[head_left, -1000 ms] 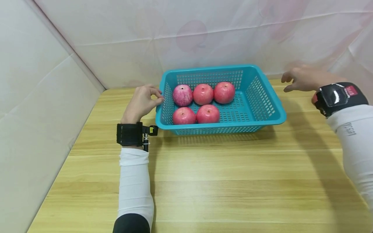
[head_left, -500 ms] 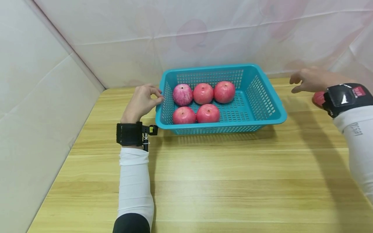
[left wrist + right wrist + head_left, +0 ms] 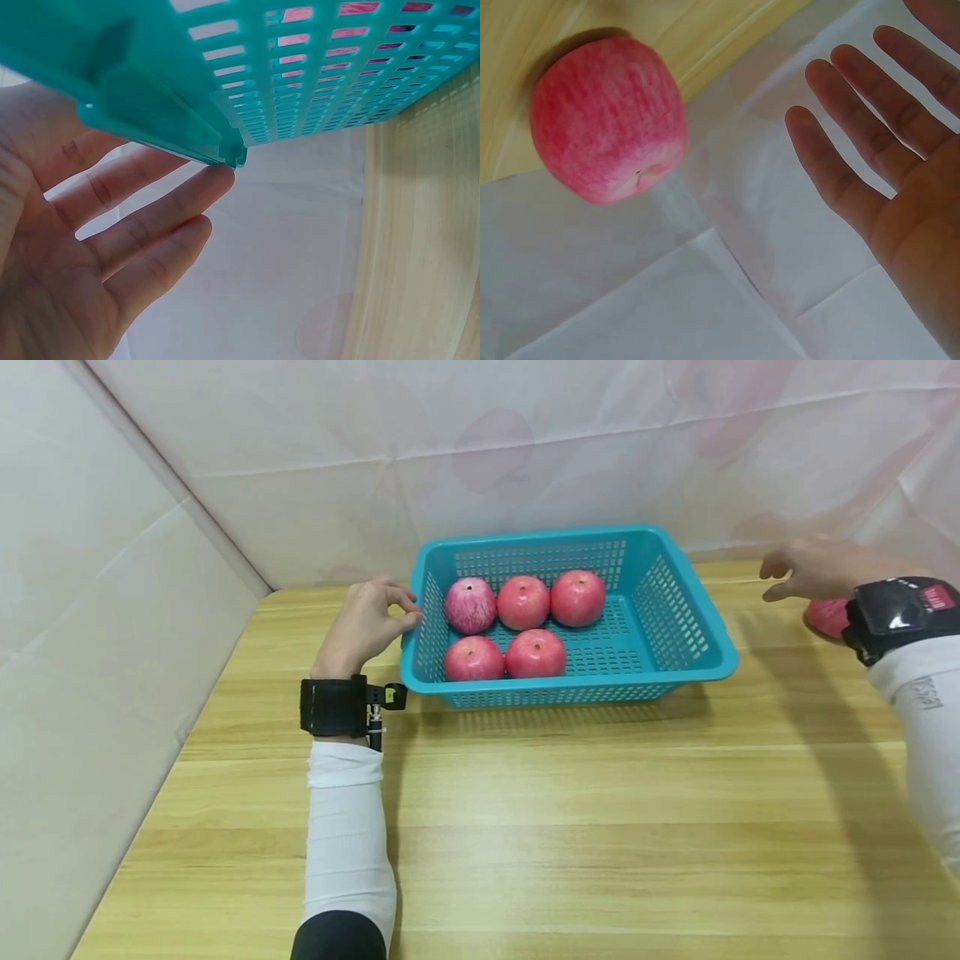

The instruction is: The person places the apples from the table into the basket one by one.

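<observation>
A turquoise plastic basket [image 3: 570, 684] with slotted walls stands on the table at the back. My left hand [image 3: 367, 622] holds its left rim; the left wrist view shows fingers [image 3: 161, 202] under the rim, while the thumb is hidden there. Inside the basket several red apples sit in two rows toward the left, among them a streaked, darker pink apple [image 3: 470, 605]. Past the basket's right end, my right hand [image 3: 821, 567] hovers with relaxed, spread fingers and holds nothing. A single apple [image 3: 607, 120] lies on the table beside it, partly covered by the wrist strap in the head view.
The wooden table [image 3: 540, 827] extends toward me in front of the basket. A pale cloth wall [image 3: 300, 443] rises right behind the basket, and another panel [image 3: 97, 635] borders the table on the left.
My right hand has moved to the right, away from the basket, and more of the apple near its wrist now shows. The left hand and the basket have stayed in place.
</observation>
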